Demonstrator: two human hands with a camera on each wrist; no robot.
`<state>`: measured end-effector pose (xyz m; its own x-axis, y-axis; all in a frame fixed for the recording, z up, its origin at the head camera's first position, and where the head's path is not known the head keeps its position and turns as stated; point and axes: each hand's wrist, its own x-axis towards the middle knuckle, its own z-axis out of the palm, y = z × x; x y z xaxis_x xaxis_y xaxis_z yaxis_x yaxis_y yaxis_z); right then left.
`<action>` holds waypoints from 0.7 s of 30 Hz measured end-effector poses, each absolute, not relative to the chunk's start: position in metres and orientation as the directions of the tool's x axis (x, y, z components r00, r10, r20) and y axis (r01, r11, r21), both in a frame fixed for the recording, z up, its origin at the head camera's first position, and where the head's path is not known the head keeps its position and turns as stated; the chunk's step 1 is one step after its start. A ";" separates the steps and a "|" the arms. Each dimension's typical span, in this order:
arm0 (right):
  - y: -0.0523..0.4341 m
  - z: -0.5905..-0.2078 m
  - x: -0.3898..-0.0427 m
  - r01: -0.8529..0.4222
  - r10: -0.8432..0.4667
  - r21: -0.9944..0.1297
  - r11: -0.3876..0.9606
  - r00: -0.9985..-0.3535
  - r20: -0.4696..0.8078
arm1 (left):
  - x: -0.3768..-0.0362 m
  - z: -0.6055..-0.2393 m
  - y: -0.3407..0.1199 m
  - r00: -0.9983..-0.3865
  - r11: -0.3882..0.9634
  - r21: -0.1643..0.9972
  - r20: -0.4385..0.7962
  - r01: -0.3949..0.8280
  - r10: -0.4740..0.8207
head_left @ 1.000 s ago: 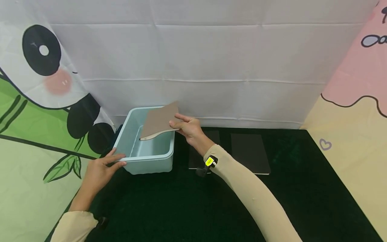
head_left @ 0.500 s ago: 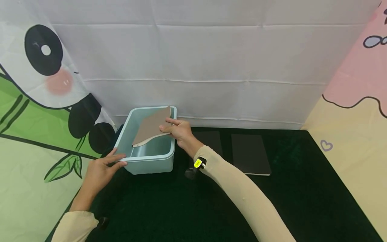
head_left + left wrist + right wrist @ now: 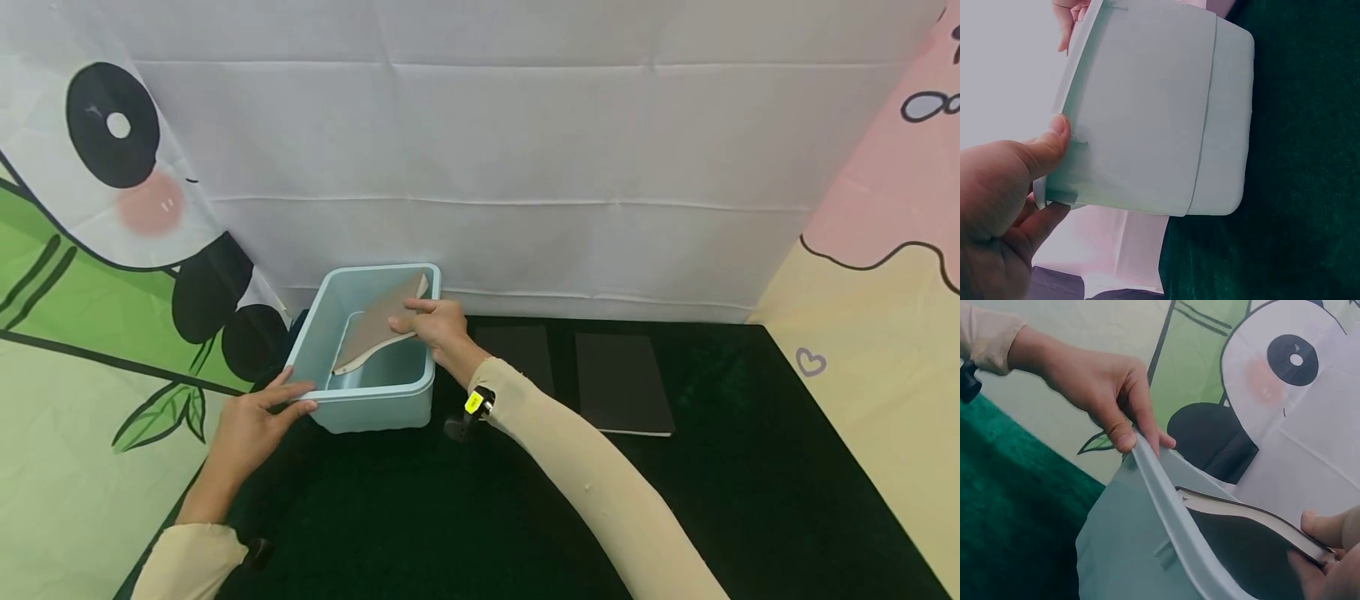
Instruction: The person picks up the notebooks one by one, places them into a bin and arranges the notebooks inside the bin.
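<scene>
Head view: right hand (image 3: 438,327) pinching a thin brown-covered notebook (image 3: 372,330) by its near right edge, thumb on top and fingers curled beneath, with the far end dipped into the pale blue plastic bin (image 3: 375,398) and the held end resting near the right rim. Left hand (image 3: 251,421) gripping the bin's near left corner, thumb over the rim, fingers hooked under the lip. Two dark notebooks (image 3: 622,382) flat on the dark green cloth (image 3: 480,517) to the right of the bin, well apart from both hands.

Likely light and bendy, judging by the sag along the free edge; better held at the spine or mid-edge than at a corner, and the smooth cover could slip from a light pinch.

Right wrist view adds the page block and dark underside of the notebook (image 3: 1254,540) inside the bin wall, unseen from the head. Left wrist view gives only the bin's outer wall (image 3: 1160,112) and the left thumb (image 3: 1054,140) on its edge; notebook hidden there
</scene>
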<state>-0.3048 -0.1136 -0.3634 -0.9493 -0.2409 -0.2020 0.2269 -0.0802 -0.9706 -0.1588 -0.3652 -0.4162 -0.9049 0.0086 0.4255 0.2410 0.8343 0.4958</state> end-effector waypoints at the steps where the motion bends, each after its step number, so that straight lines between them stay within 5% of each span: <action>1: -0.114 -0.364 -0.305 0.229 -0.241 -0.971 -0.073 -0.949 -0.205 | -0.159 -0.416 -0.365 -0.906 0.835 0.497 0.422 0.238 0.007; 21: -0.127 -0.368 -0.298 0.191 -0.233 -0.977 0.092 -0.950 -0.208 | -0.157 -0.414 -0.364 -0.905 0.833 0.502 0.426 0.234 -0.003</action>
<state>-0.2975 -0.1269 -0.3679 -0.9500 -0.2333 -0.2077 0.1912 0.0915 -0.9773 -0.1574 -0.3637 -0.4145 -0.9048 -0.0028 0.4258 0.2336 0.8328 0.5019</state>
